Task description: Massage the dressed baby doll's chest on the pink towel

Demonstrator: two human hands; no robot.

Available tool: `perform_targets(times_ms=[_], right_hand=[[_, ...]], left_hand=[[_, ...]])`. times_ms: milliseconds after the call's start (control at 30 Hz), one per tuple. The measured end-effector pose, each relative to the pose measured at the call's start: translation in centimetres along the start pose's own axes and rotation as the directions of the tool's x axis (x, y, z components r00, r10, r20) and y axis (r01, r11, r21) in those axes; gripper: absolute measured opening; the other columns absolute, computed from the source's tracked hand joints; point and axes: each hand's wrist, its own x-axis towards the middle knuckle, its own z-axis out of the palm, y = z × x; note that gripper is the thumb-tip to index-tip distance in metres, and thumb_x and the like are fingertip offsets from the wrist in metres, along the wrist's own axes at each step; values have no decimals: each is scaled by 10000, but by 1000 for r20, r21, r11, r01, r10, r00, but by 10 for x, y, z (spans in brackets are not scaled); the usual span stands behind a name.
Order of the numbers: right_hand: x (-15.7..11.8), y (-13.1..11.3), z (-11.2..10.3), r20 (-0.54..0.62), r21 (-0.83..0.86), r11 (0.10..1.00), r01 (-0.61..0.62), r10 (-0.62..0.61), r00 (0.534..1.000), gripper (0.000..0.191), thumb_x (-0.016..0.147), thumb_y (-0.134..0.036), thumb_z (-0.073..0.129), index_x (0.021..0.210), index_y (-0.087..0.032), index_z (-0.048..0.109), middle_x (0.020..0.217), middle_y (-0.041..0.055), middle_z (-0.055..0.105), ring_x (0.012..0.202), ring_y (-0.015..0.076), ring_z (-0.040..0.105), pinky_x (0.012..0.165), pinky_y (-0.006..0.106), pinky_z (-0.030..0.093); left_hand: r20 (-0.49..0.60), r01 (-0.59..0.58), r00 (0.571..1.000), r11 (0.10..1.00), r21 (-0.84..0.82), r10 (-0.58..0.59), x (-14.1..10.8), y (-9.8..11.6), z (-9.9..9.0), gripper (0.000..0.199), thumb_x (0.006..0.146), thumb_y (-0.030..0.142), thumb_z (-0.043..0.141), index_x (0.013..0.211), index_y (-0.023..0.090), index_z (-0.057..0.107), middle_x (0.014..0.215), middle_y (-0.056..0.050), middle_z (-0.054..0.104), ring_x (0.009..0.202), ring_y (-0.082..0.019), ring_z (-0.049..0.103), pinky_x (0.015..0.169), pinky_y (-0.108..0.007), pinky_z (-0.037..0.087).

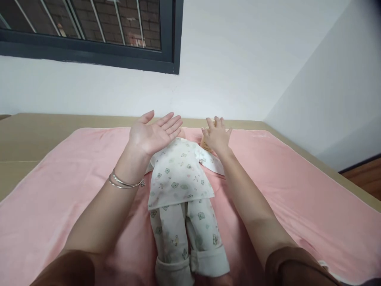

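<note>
A baby-sized figure lies on its back on a pink blanket (pixel 98 159), dressed in a white printed top (pixel 181 174) and matching trousers (pixel 174 234) with rolled cuffs. Its head is mostly behind my left hand, so I cannot tell whether it is a doll. My left hand (pixel 153 135) is held palm up above the figure's head end, fingers stretched and holding nothing. Beyond its sleeve, my right hand (pixel 218 137) has spread fingers in front of a yellowish bottle (pixel 205 144) with small print. The bottle is partly hidden; whether the fingers touch it is unclear.
The blanket covers most of a tan surface (pixel 24 139) that meets a white wall (pixel 223 59). A dark-framed window (pixel 169 35) with bars is at upper left. Something brown and wooden (pixel 366 176) shows at the right edge.
</note>
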Motion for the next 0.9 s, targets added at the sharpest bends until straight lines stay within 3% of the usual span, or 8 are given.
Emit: perform_targets(times_ms=[100,200,333,400,500,633,767,900], right_hand=[[2,-3,2,11,11,999,-37,37,999,531,1033,-493,333,1522,-288,382,1672,121,231,1555,345,147,1120,802,202],[4,-4,4,33,53,996,-77,76,997,542,1021,-509,355,1516,-289,385,1676,127,205,1557,347,129,1114,808,204],[3,-6,2,57,79,991,-105,100,993,573,1007,-526,372,1529,-291,361,1689,126,145,1560,357,101,1110,811,200],[1,-7,-2,78,53,994,-99,94,992,601,1001,-537,370,1550,-296,324,1697,124,105,1557,375,99,1104,806,219],[-3,-7,-10,123,-2,997,-81,81,989,648,998,-547,367,1591,-321,235,1706,115,58,1547,405,115,1094,802,248],[-7,-6,-18,157,-19,997,-81,83,984,658,1007,-548,366,1608,-347,188,1714,104,-1,1551,434,70,1096,782,273],[-11,-16,-29,159,-38,997,-61,66,985,626,1005,-566,411,1571,-306,343,1711,103,-65,1543,479,-56,1109,787,221],[-29,-47,-58,102,195,978,74,-95,990,646,1015,-612,353,1525,-227,452,1707,133,57,1558,443,34,1184,706,206]], left_hand=[[-91,-30,995,994,105,39,-2,-5,-23,573,991,524,268,1364,212,571,1398,-134,574,1497,-387,353,1125,-631,434],[-176,-58,981,991,122,79,-16,9,-23,515,1008,468,298,1338,204,592,1396,-125,566,1498,-408,338,1107,-667,431],[-146,48,987,994,-94,-61,-61,61,16,491,1021,375,273,1305,184,625,1379,-111,591,1458,-368,422,1105,-621,454],[-111,139,978,950,-279,-175,-86,87,38,476,1016,332,288,1350,179,591,1418,-113,579,1460,-325,432,1139,-554,449],[-28,189,972,842,-506,-235,-113,107,57,493,997,300,352,1458,177,478,1500,-125,527,1464,-255,437,1179,-420,436],[-5,189,969,754,-629,-247,-123,108,62,532,986,277,385,1508,179,410,1542,-125,491,1467,-233,432,1188,-377,423],[1,221,959,739,-637,-285,-124,106,67,554,985,273,394,1531,185,377,1576,-120,451,1493,-222,388,1221,-375,370],[14,296,927,709,-640,-375,-129,106,77,584,997,284,379,1570,202,307,1625,-115,375,1527,-216,310,1247,-380,323]])
